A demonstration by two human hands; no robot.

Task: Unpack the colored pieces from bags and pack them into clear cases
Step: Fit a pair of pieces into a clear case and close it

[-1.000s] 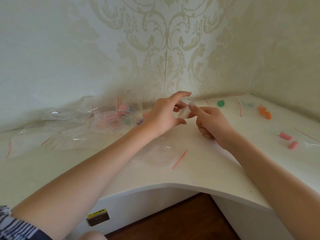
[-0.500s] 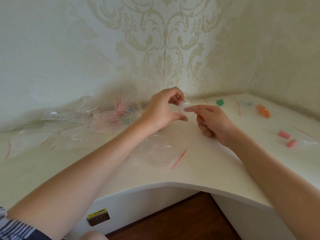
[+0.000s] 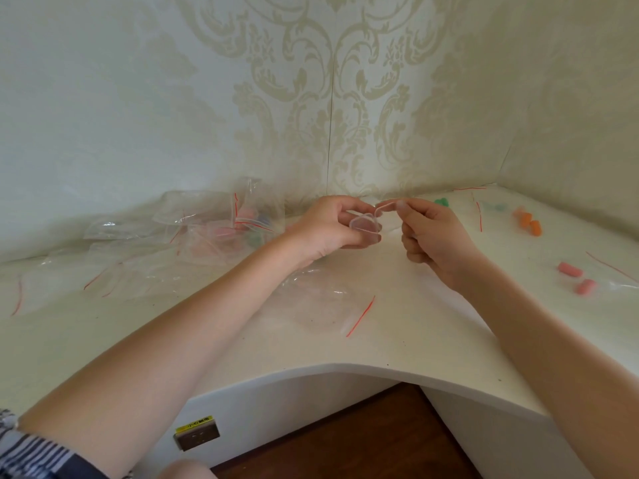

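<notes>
A small clear case [image 3: 366, 223] is held above the white desk [image 3: 408, 326]. My left hand [image 3: 328, 229] grips its lower half with curled fingers. My right hand [image 3: 432, 233] pinches the case's raised lid [image 3: 387, 206] between thumb and forefinger. Nothing coloured shows inside the case. A heap of zip bags with pink, green and blue pieces [image 3: 238, 229] lies at the back left. Loose pieces lie on the right: green [image 3: 442, 202], orange [image 3: 529, 223] and pink [image 3: 575, 278].
An empty zip bag with a red strip [image 3: 328, 309] lies on the desk below my hands. More empty bags [image 3: 114, 274] spread over the left side. Walls close the desk in at the back and right. The desk's front edge curves inward above a wooden floor.
My left hand has closed round the case's lower half. My right hand has lifted the lid away, so the case now stands open between the two hands.
</notes>
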